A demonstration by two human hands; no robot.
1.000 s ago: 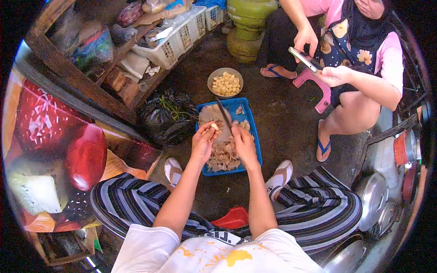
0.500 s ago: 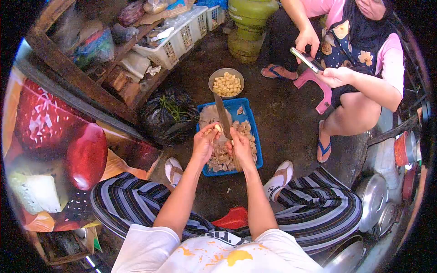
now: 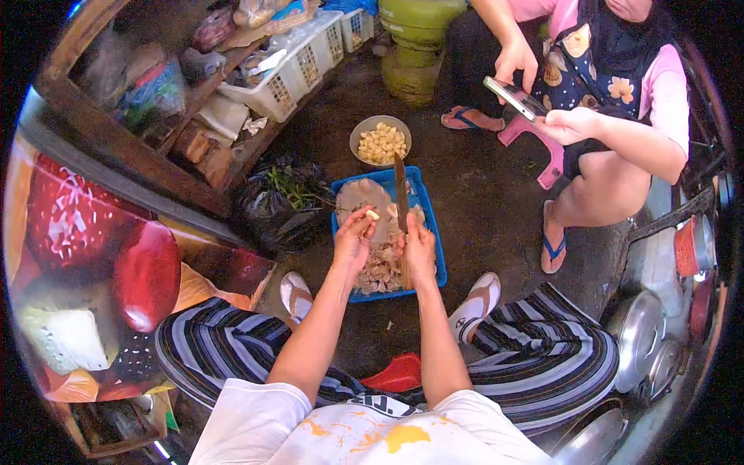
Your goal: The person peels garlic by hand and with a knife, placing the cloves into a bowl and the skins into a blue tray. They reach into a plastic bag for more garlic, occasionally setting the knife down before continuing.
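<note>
Between the fingertips of my left hand [image 3: 353, 239] is a pale peeled garlic clove [image 3: 373, 215]. My right hand [image 3: 418, 248] is closed round the handle of a long knife [image 3: 401, 190], its blade pointing away from me, toward the bowl. Both hands are above a blue tray [image 3: 440, 246] on the floor. In the tray lie papery garlic skins [image 3: 380, 271] and a flat, pale, rounded piece [image 3: 363, 195] at its far left. Just beyond the tray, a bowl [image 3: 355, 152] holds many peeled cloves [image 3: 383, 142].
A black plastic bag [image 3: 283, 209] with green stalks sits left of the tray. At the right, a seated person [image 3: 597, 93] holds a phone [image 3: 511, 99] near a pink stool [image 3: 542, 147]. Green gas cylinders [image 3: 411, 62] and white baskets [image 3: 271, 89] stand behind; pot lids [image 3: 639, 341] lie at right.
The knife blade has swung to the right and now stands nearly straight, apart from the left hand. The left hand still pinches the clove. The person's phone has shifted slightly left in view.
</note>
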